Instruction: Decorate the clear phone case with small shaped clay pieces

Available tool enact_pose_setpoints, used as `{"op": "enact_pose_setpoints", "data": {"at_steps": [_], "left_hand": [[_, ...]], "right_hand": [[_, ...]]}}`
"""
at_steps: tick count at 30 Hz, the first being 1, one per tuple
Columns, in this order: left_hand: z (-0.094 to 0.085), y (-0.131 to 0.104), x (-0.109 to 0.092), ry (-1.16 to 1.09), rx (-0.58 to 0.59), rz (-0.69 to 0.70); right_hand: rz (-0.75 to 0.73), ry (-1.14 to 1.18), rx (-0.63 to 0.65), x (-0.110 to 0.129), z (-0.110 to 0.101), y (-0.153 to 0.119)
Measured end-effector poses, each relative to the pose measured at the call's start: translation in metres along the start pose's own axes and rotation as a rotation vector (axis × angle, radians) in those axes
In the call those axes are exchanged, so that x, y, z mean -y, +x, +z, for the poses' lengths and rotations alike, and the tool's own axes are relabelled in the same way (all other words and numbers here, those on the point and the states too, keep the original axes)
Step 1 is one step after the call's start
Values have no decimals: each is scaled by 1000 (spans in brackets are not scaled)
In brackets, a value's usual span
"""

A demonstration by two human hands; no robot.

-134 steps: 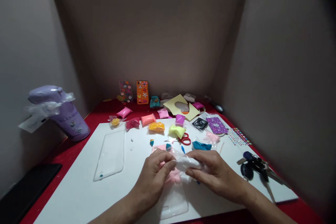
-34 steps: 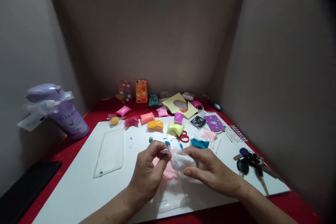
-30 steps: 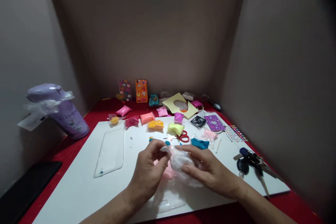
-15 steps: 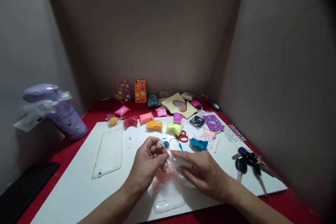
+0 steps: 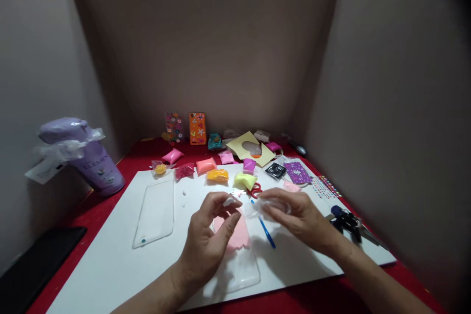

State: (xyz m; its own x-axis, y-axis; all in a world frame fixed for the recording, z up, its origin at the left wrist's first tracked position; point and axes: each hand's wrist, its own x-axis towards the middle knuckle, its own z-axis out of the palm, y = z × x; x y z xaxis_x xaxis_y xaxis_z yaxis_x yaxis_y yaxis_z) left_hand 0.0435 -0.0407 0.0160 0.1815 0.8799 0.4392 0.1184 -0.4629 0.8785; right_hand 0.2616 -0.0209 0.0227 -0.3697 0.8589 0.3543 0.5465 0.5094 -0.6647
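Note:
My left hand (image 5: 208, 238) is curled with a small white lump of clay (image 5: 229, 201) at its fingers; the thumb stands a little apart below. My right hand (image 5: 300, 216) grips a crumpled clear plastic bag (image 5: 274, 206). Beneath my left hand lies a clear phone case (image 5: 243, 272), its upper part covered by a pink clay sheet (image 5: 238, 235) with a ragged lower edge. On the board between my hands rests a blue modelling tool (image 5: 268, 234), its upper end partly under the bag. Red-handled scissors (image 5: 254, 190) lie just beyond.
Another clear phone case (image 5: 154, 213) lies left on the white board (image 5: 103, 255). Several clay packets, such as an orange one (image 5: 217, 175) and a yellow one (image 5: 245, 179), line the back. Keys (image 5: 348, 223) sit right. A wrapped purple tumbler (image 5: 93, 164) stands left.
My right hand has moved right and up with the clear bag, uncovering the pink sheet and blue tool. The blue lump by my left fingers no longer shows, and the teal packet is now hidden.

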Motion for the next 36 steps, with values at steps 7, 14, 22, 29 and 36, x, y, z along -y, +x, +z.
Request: {"op": "enact_pose_setpoints", "data": {"at_steps": [7, 14, 22, 29, 36], "left_hand": [[-2, 5, -2, -54, -61, -107], [-1, 5, -4, -17, -43, -39], [-2, 4, -3, -14, -42, -49], [-2, 9, 0, -147, 34, -276], [-3, 15, 2, -374, 50, -484]], "right_hand": [[37, -984, 78, -8, -28, 45], [56, -902, 166, -45, -6, 69], [114, -588, 173, -75, -10, 60], [181, -389, 1, -90, 12, 59], [119, -311, -125, -64, -8, 43]]}}
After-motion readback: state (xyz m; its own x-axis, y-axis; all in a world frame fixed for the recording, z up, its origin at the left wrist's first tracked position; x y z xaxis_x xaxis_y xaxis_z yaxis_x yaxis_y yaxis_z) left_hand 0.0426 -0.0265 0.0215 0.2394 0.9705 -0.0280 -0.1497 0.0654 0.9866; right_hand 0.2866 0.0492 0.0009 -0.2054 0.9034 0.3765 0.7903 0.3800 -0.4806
